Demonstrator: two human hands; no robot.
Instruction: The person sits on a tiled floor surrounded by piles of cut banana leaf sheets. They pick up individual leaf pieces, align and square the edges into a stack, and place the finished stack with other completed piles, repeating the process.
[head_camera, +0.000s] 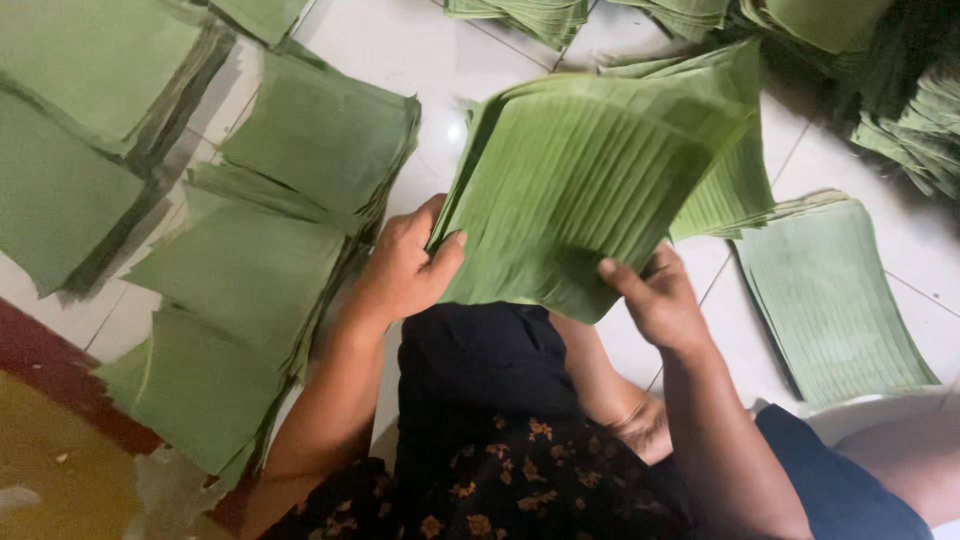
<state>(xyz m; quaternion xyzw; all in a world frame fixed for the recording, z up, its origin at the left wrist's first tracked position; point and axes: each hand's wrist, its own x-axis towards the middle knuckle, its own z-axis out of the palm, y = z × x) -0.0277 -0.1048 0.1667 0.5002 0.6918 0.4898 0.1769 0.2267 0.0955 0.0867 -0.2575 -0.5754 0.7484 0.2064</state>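
A thick stack of cut green banana-leaf sheets (590, 180) is held up above my lap, tilted away from me. My left hand (405, 265) grips the stack's lower left corner, thumb on top. My right hand (660, 295) holds the lower right edge, thumb pressed onto the top sheet. My dark patterned clothing (500, 440) lies below the stack.
Piles of similar green leaf sheets (270, 260) cover the white tiled floor (400, 50) to the left. Another flat pile (830, 300) lies at the right, with more heaps (900, 90) at the back. A red and yellow mat edge (50, 420) sits at lower left.
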